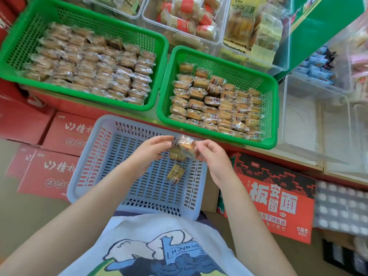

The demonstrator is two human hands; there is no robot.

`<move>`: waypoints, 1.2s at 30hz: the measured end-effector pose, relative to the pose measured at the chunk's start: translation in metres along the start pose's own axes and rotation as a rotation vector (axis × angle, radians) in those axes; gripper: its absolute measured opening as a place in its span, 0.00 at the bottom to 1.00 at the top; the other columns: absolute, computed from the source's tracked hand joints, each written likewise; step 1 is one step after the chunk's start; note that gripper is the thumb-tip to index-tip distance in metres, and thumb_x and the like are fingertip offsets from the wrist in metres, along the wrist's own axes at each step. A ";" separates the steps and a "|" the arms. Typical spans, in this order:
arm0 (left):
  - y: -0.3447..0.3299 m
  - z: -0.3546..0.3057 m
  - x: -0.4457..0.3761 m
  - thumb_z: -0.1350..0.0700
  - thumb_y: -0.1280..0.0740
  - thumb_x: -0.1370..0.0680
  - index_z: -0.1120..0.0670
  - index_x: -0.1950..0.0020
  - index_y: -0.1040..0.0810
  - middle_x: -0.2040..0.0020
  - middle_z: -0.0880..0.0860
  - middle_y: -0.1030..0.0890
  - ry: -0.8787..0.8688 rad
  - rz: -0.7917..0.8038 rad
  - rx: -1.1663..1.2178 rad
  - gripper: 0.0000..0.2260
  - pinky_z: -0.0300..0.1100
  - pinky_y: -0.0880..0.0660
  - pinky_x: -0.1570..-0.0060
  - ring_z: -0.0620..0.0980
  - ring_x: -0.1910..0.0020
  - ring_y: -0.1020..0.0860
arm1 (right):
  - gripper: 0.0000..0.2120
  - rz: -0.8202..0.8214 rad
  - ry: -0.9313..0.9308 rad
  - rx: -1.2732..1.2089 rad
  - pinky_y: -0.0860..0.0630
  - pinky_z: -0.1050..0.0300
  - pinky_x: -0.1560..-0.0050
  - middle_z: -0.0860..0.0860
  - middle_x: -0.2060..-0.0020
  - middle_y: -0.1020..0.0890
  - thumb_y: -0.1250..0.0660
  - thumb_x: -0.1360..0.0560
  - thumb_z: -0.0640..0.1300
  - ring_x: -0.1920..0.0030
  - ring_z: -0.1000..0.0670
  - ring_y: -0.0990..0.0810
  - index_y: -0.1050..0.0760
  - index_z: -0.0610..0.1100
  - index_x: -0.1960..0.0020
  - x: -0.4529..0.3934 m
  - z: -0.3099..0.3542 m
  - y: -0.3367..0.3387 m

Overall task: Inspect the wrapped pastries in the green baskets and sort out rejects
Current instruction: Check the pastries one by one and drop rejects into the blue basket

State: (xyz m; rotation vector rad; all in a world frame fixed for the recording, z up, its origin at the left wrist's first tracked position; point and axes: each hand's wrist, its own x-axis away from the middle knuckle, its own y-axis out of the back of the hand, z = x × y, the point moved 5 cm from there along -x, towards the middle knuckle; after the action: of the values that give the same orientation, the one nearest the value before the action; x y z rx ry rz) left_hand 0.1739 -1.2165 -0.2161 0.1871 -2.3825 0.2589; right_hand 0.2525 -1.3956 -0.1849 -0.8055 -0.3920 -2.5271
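Both hands, left [153, 148] and right [213, 158], pinch one wrapped pastry [186, 145] near red cartons [278, 198] reading "板面".

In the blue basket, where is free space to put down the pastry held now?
The blue basket floor is mostly bare: its near half and left side, around two pastries lying near the middle-right. Both green baskets are crowded; the right one has bare floor only at its far-right corner.
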 end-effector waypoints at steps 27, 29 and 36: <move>-0.023 -0.098 -0.072 0.53 0.36 0.18 0.54 0.40 0.18 0.39 0.52 0.22 -0.545 -0.253 -1.012 0.11 0.51 0.27 0.41 0.53 0.37 0.26 | 0.05 -0.300 0.094 0.384 0.23 0.57 0.56 0.51 0.57 0.19 0.37 0.19 0.44 0.57 0.50 0.20 0.23 0.45 0.49 -0.065 0.064 0.046; -0.022 -0.092 -0.094 0.47 0.40 0.17 0.52 0.32 0.23 0.29 0.54 0.27 -0.492 -0.145 -1.279 0.17 0.53 0.32 0.32 0.55 0.29 0.31 | 0.05 -0.303 0.126 0.510 0.27 0.62 0.62 0.53 0.57 0.21 0.38 0.19 0.42 0.59 0.53 0.23 0.23 0.45 0.47 -0.087 0.076 0.044; -0.017 -0.078 -0.108 0.36 0.64 0.24 0.50 0.28 0.26 0.24 0.51 0.31 -0.500 -0.062 -1.514 0.38 0.50 0.39 0.31 0.51 0.25 0.37 | 0.14 -0.047 0.120 0.962 0.28 0.54 0.42 0.46 0.39 0.21 0.39 0.19 0.41 0.39 0.46 0.23 0.22 0.43 0.35 -0.139 0.061 0.007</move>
State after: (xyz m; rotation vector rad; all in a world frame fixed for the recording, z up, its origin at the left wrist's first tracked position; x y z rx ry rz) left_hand 0.3071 -1.2073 -0.2316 -0.4324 -2.3473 -1.7306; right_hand 0.3860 -1.3306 -0.2195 -0.2538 -1.4261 -2.0137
